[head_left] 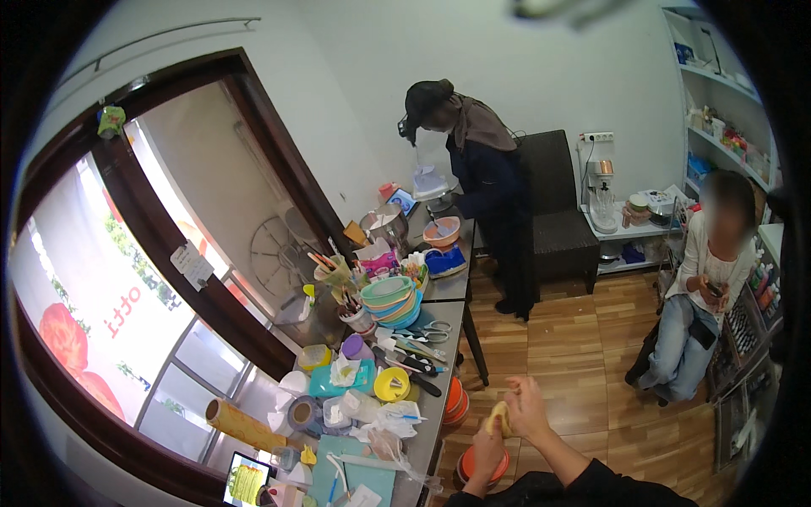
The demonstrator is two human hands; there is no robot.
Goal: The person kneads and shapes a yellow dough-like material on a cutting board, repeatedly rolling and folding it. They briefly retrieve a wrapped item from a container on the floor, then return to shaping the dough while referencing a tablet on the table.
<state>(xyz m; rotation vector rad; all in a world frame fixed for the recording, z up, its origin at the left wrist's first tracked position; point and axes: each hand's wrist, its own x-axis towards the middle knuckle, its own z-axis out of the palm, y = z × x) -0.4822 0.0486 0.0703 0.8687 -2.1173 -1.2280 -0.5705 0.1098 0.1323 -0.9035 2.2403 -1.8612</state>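
In front of me, over the floor beside the table, my left hand (487, 449) is closed around a soft-looking yellow piece (498, 417). Its exact kind does not show. My right hand (527, 409) is right beside it, with the fingers bent and the thumb side towards the yellow piece. Whether those fingers grip part of it is hidden. Under my left hand, an orange-red bucket (500, 465) stands near the table's edge.
A long table (448, 338) on my left carries nested bowls (390, 300), scissors (437, 330), a yellow tub (391, 384), a cardboard roll (245, 422) and a tablet (246, 480). Further off, a person (490, 182) works at a turntable cake. Another person (705, 287) sits at the right.
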